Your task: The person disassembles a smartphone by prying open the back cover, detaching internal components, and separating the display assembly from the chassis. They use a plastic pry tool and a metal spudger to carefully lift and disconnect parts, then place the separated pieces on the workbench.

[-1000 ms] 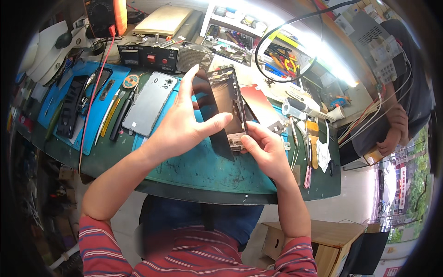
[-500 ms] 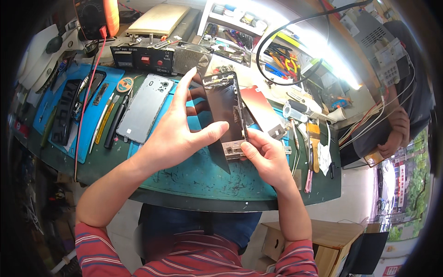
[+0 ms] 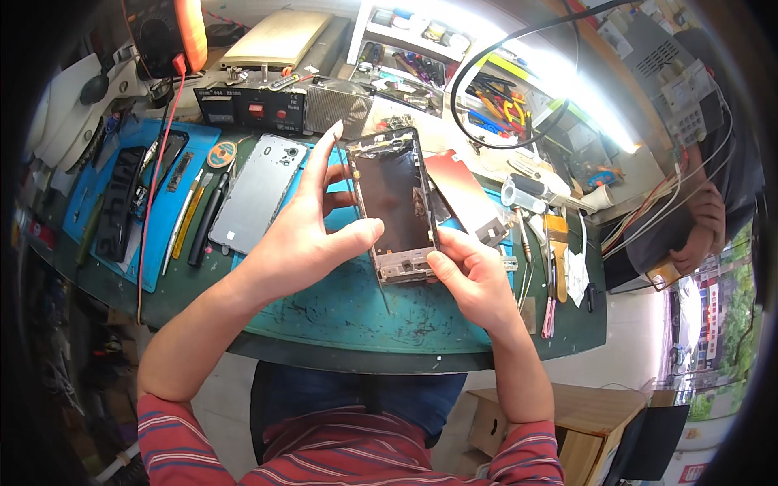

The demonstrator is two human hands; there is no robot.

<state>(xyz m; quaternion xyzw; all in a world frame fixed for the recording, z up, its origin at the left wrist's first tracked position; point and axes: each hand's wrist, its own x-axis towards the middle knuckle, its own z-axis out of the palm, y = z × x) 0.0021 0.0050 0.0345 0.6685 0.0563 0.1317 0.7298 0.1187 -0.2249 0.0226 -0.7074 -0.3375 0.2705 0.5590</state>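
Note:
My right hand (image 3: pixel 478 279) grips the lower right corner of a phone frame (image 3: pixel 395 190), thumb in front. The frame is held upright above the mat; its inside is dark, with metal parts along top and bottom. My left hand (image 3: pixel 304 243) is closed on a thin dark sheet (image 3: pixel 384 298), seen almost edge-on along the frame's left side. The left thumb lies over the frame's left edge, and the fingers are behind the sheet. Whether sheet and frame touch, I cannot tell. A grey phone back panel (image 3: pixel 258 193) lies left of my hands, a copper-red panel (image 3: pixel 463 190) behind the frame.
A blue work mat (image 3: pixel 324 312) covers the green bench. On the left lie a screwdriver (image 3: pixel 212 212), a solder reel (image 3: pixel 221 154) and phone parts. A multimeter (image 3: pixel 162 36) hangs above. Brushes (image 3: pixel 557 259) lie right; a black cable (image 3: pixel 458 101) loops overhead. Another person (image 3: pixel 705 219) stands far right.
The dark sheet has turned from a slanted face to nearly edge-on. The phone frame has turned to face me more squarely. Both hands keep their hold.

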